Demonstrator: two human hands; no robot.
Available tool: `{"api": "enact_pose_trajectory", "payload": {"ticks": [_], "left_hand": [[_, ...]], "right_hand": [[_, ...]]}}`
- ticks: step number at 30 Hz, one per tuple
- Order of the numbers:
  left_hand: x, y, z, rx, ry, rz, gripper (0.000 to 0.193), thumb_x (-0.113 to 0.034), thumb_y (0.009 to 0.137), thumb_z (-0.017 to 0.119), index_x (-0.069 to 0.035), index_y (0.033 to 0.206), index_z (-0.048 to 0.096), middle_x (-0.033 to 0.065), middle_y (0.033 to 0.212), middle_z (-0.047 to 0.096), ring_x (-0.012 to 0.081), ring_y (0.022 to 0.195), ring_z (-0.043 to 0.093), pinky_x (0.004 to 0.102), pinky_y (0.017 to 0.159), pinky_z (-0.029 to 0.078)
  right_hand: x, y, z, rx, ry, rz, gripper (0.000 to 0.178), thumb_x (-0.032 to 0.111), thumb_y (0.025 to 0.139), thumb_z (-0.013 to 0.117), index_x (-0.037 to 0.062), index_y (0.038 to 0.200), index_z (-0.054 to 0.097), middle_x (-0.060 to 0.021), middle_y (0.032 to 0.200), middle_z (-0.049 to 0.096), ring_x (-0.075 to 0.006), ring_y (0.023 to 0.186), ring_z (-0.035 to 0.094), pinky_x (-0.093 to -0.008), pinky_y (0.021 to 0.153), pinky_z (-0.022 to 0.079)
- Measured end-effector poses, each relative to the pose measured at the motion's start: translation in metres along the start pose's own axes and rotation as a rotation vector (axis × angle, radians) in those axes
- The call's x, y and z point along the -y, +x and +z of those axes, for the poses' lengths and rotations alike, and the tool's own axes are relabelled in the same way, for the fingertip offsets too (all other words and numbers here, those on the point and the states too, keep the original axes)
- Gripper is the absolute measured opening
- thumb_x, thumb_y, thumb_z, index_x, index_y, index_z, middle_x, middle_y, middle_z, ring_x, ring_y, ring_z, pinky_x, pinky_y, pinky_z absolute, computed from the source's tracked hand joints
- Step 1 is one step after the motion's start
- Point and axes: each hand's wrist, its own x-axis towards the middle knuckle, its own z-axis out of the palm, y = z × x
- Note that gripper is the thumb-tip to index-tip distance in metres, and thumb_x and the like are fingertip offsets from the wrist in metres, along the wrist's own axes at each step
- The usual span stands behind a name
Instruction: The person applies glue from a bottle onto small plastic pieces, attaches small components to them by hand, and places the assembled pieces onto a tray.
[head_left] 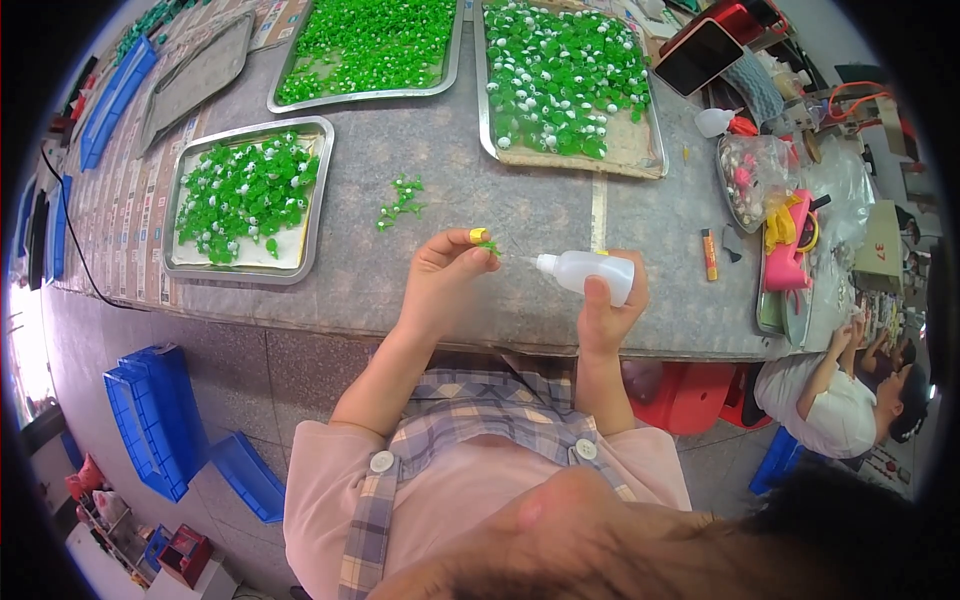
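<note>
Pinched in the fingertips of my left hand [445,275] is a small green plastic piece [489,247]; yellow tape wraps one finger. My right hand [612,310] grips a white squeeze bottle [590,275], held sideways with its thin nozzle pointing left at the green piece. Whether the tip touches the piece is too small to tell. Beyond my left hand, a little cluster of loose green pieces [402,203] lies on the grey table [400,305]. A metal tray [318,200] to the left holds many green pieces with white, eye-like parts.
Two larger metal trays stand at the back, one with small green pieces [370,50], another with green-and-white pieces [565,85]. On the right are an orange tube [710,255], a pink tape dispenser [788,250] and a phone-like screen [700,57]. Blue crates [150,420] sit on the floor; a co-worker [830,400] sits right.
</note>
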Motion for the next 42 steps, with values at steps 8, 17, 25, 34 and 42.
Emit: {"api": "enact_pose_trajectory", "payload": {"ticks": [8,17,25,34,42], "left_hand": [[-0.003,0.002,0.000,-0.008,-0.006,-0.041,0.012,-0.002,0.072,0.054,-0.004,0.084,0.054,0.0036,0.075,0.055,0.0127,0.069,0.053,0.0252,0.065,0.045],[-0.004,0.004,-0.004,-0.017,-0.029,0.005,0.013,-0.003,0.073,0.053,-0.005,0.085,0.053,0.0021,0.075,0.055,0.0110,0.069,0.054,0.0248,0.065,0.045],[-0.005,0.009,-0.006,-0.034,-0.031,-0.010,0.012,-0.004,0.073,0.053,-0.005,0.085,0.053,0.0020,0.073,0.055,0.0100,0.068,0.053,0.0241,0.065,0.046],[-0.007,0.006,-0.007,-0.027,-0.052,0.004,0.012,-0.004,0.074,0.052,-0.005,0.085,0.053,0.0018,0.073,0.055,0.0104,0.068,0.053,0.0241,0.064,0.046],[-0.008,0.006,-0.009,-0.017,-0.047,0.002,0.011,-0.004,0.073,0.053,-0.005,0.084,0.053,0.0025,0.073,0.055,0.0116,0.068,0.054,0.0252,0.064,0.046]], "right_hand": [[0.010,0.024,-0.017,-0.093,0.029,0.151,0.024,0.015,0.069,0.061,0.0012,0.082,0.045,-0.0005,0.076,0.045,-0.0094,0.073,0.047,-0.0225,0.062,0.040],[-0.036,0.063,-0.074,-0.017,-0.141,0.278,0.039,0.005,0.069,0.057,-0.0021,0.104,0.039,-0.0101,0.100,0.049,-0.0131,0.089,0.047,-0.0235,0.076,0.038],[0.012,0.071,-0.045,-0.343,-0.995,-0.480,0.031,0.007,0.068,0.058,-0.0001,0.096,0.046,-0.0099,0.090,0.052,-0.0175,0.081,0.051,-0.0262,0.066,0.039],[-0.063,0.122,0.036,0.472,-1.243,-0.468,0.017,0.011,0.067,0.056,0.0035,0.082,0.053,-0.0093,0.071,0.054,-0.0254,0.069,0.051,-0.0321,0.061,0.041],[-0.007,0.090,0.028,0.492,-0.566,-0.058,0.015,0.004,0.069,0.056,0.0011,0.082,0.052,-0.0083,0.081,0.057,-0.0176,0.073,0.055,-0.0252,0.063,0.043]]}}
